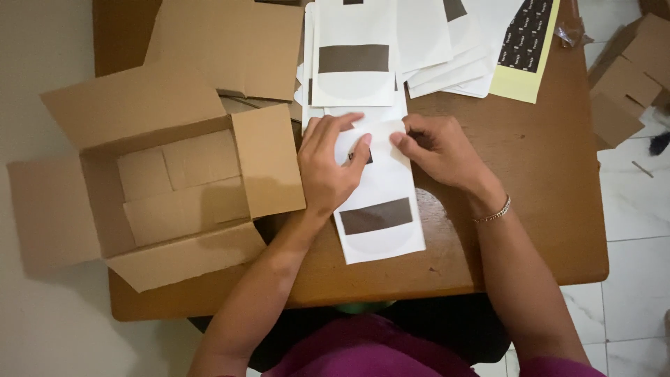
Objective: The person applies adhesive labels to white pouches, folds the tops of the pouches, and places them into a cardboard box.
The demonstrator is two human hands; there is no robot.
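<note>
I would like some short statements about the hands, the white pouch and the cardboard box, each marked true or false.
1. Both hands touch the white pouch on the wooden table. True: the left hand and the right hand are on its upper end.
2. The cardboard box is closed. False: its flaps stand open.
3. The box lies to the right of the hands. False: it lies to their left.
4. The right wrist wears a bracelet. True.
5. A stack of white pouches lies beyond the hands. True.
</note>
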